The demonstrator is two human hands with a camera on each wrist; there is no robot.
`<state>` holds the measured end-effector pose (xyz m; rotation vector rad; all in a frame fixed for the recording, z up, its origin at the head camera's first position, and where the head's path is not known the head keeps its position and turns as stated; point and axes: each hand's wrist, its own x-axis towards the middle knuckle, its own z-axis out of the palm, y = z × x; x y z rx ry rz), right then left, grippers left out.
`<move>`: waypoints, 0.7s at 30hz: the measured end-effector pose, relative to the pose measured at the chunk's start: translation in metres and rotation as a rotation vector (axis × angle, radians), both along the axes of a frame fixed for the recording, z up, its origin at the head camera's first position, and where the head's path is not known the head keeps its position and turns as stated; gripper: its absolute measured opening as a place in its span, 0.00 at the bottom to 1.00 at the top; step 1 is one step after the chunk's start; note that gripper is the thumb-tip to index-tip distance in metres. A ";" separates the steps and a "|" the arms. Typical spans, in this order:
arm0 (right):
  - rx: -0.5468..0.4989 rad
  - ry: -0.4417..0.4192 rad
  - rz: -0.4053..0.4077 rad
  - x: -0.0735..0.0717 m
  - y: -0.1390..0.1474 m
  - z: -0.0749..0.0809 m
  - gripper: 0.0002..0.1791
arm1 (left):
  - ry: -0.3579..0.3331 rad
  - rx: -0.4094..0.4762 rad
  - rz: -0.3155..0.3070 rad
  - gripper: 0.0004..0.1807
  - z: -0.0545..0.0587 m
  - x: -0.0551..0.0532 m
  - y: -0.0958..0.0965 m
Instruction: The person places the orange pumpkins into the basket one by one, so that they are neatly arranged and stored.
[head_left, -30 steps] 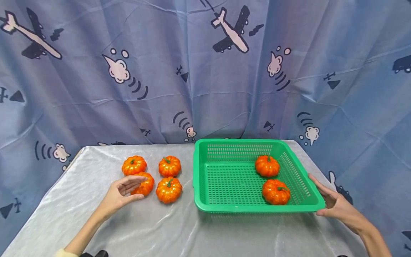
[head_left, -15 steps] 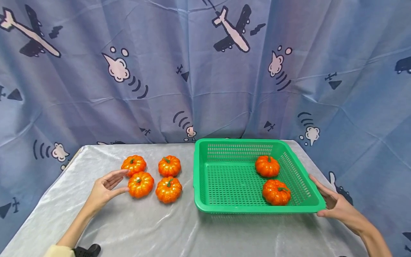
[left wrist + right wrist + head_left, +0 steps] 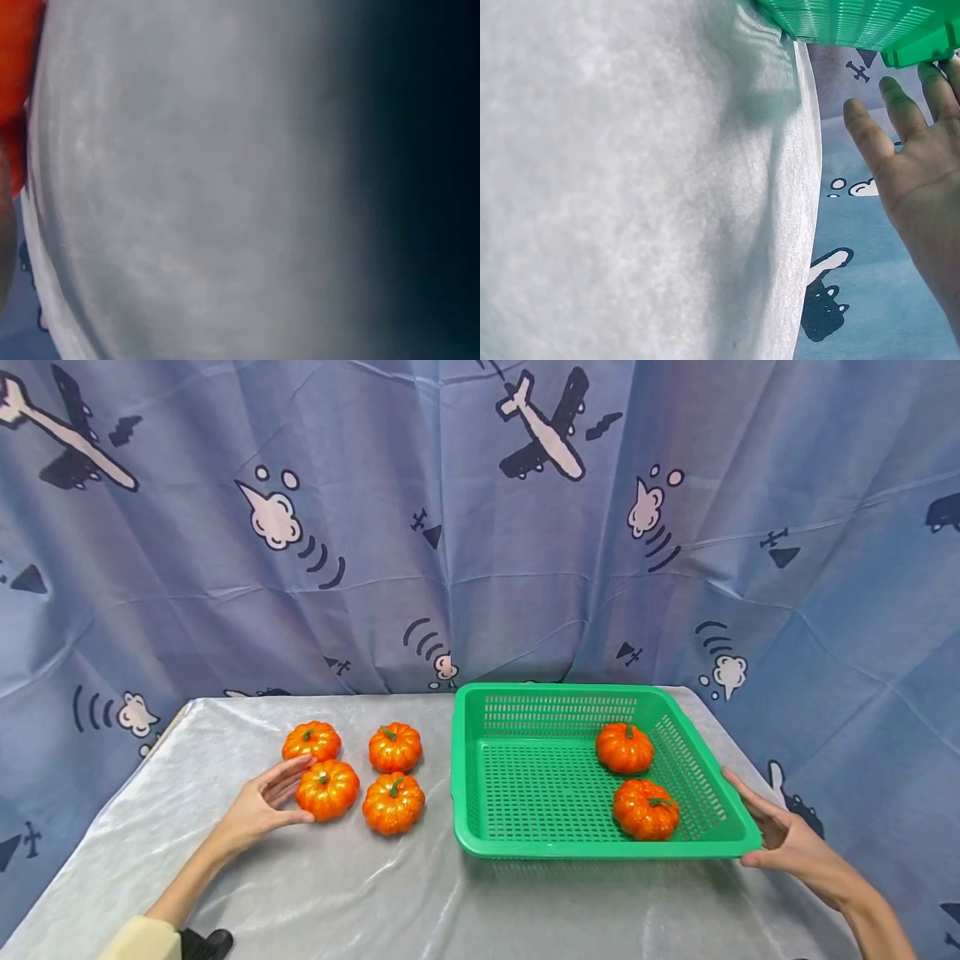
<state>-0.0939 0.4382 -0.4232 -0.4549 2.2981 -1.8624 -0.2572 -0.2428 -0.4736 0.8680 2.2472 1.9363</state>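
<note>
Beside the near-left pumpkin (image 3: 327,790), my left hand (image 3: 258,807) has its fingers and thumb spread along the pumpkin's left side, fingertips overlapping its edge in the head view. In the left wrist view only orange pumpkin skin (image 3: 13,60) and a sliver of finger show at the left edge. My right hand (image 3: 795,843) rests at the right side of a green plastic basket (image 3: 600,847), thumb near its front corner. The right wrist view shows that hand's fingers extended, tips at the basket rim. Inside the basket sit two pumpkins, one behind (image 3: 624,748), one in front (image 3: 646,810).
Behind the near-left pumpkin stands another pumpkin (image 3: 311,742). Two more, a far one (image 3: 395,747) and a near one (image 3: 393,803), stand between it and the basket. A pale cloth covers the table (image 3: 375,902). A blue airplane-print curtain (image 3: 375,527) hangs behind.
My left hand first drew back left from over the near-left pumpkin, then came right again to its side. The right hand and basket stay where they were.
</note>
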 end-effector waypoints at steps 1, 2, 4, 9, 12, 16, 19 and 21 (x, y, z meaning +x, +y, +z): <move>-0.005 0.001 0.003 0.000 0.000 0.000 0.53 | -0.007 -0.018 0.006 0.43 0.000 -0.001 0.002; -0.010 0.002 0.006 0.000 0.000 0.000 0.53 | -0.018 -0.037 0.014 0.44 0.000 -0.003 0.004; -0.013 0.008 0.011 0.000 0.000 -0.001 0.53 | -0.031 -0.096 0.040 0.44 0.001 -0.006 0.009; 0.002 0.017 0.008 0.000 0.000 -0.002 0.52 | -0.051 -0.256 0.100 0.46 0.002 -0.013 0.021; 0.007 0.013 0.000 0.000 0.000 -0.002 0.52 | -0.046 -0.306 0.105 0.47 0.001 -0.017 0.027; 0.008 0.006 -0.008 0.000 -0.001 -0.001 0.53 | -0.048 -0.315 0.079 0.50 -0.001 -0.020 0.032; -0.002 0.003 -0.004 0.000 0.000 -0.002 0.53 | -0.049 -0.315 0.062 0.53 -0.003 -0.021 0.035; -0.014 0.004 0.005 0.000 0.000 -0.002 0.53 | -0.048 -0.314 0.054 0.53 -0.003 -0.021 0.037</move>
